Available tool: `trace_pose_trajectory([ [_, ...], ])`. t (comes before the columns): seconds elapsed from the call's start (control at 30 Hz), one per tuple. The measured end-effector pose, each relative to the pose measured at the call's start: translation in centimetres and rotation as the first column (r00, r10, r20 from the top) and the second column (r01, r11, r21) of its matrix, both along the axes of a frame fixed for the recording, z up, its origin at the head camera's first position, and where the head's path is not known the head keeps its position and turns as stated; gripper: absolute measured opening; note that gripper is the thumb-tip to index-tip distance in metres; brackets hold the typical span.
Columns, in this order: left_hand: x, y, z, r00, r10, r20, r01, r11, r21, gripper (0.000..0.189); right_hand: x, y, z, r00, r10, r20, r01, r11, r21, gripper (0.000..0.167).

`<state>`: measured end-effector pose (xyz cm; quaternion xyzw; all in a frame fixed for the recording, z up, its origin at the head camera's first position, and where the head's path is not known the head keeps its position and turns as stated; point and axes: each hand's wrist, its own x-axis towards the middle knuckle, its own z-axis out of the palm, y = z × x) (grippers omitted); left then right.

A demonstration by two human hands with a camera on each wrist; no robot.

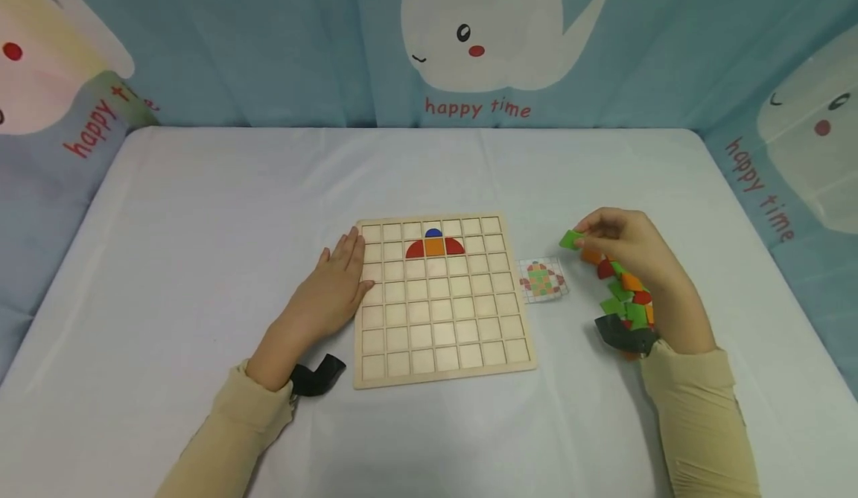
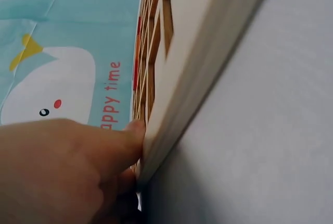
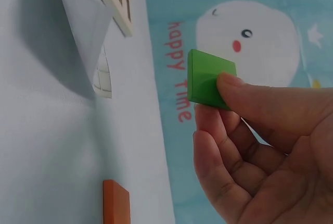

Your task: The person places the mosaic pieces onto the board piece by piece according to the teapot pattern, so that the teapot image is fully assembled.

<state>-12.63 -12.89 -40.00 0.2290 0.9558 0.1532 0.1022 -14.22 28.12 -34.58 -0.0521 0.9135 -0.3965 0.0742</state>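
Between thumb and fingers my right hand (image 1: 623, 241) pinches a green square tile (image 3: 208, 78), held above the table to the right of the board. My left hand (image 1: 331, 286) lies along the left edge of the wooden grid board (image 1: 445, 380), its fingers extended and fingertips at the frame. In the board's upper rows sit a blue half-round tile (image 1: 433, 233), an orange square tile (image 1: 434, 246), and two red quarter-round tiles (image 1: 455, 246) on either side of the orange one. The other grid cells show bare wood.
A printed pattern card (image 1: 543, 280) with a curled edge lies just right of the board. Beneath my right forearm spreads a loose pile of green, orange and red tiles (image 1: 618, 289). A whale-print curtain (image 1: 302, 44) rises behind the white table (image 1: 221, 208).
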Motion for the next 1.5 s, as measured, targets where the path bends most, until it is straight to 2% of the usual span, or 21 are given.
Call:
trace_pose_trajectory([
  [0.27, -0.1, 0.4, -0.1, 0.999, 0.032, -0.016, -0.032, 0.999, 0.004, 0.064, -0.3, -0.9, 0.4, 1.0, 0.011, -0.005, -0.011, 1.0, -0.012, 0.016],
  [0.5, -0.9, 1.0, 0.2, 0.999, 0.048, -0.001, -0.048, 0.999, -0.015, 0.064, -0.7, -2.6, 0.5, 0.999, 0.034, -0.006, -0.034, 0.997, -0.069, 0.017],
  [0.83, -1.4, 0.4, -0.2, 0.999, 0.034, 0.035, -0.036, 0.999, 0.037, 0.066, -2.6, -7.1, -0.1, 0.982, 0.189, 0.003, -0.184, 0.96, -0.213, 0.011],
  [1.1, -1.3, 0.4, -0.6, 0.999, 0.032, 0.035, -0.034, 0.997, 0.064, 0.065, -3.2, -9.0, -0.2, 0.97, 0.242, -0.003, -0.238, 0.95, -0.202, 0.009],
  [1.33, -1.3, 0.3, -0.6, 0.999, 0.025, 0.043, -0.029, 0.997, 0.076, 0.064, -3.5, -11.1, -0.3, 0.961, 0.271, 0.048, -0.257, 0.946, -0.197, 0.009],
  [1.5, -1.2, 0.2, -0.7, 0.999, 0.028, 0.035, -0.03, 0.997, 0.067, 0.063, -4.0, -13.5, -1.1, 0.95, 0.307, 0.061, -0.292, 0.939, -0.181, 0.008],
])
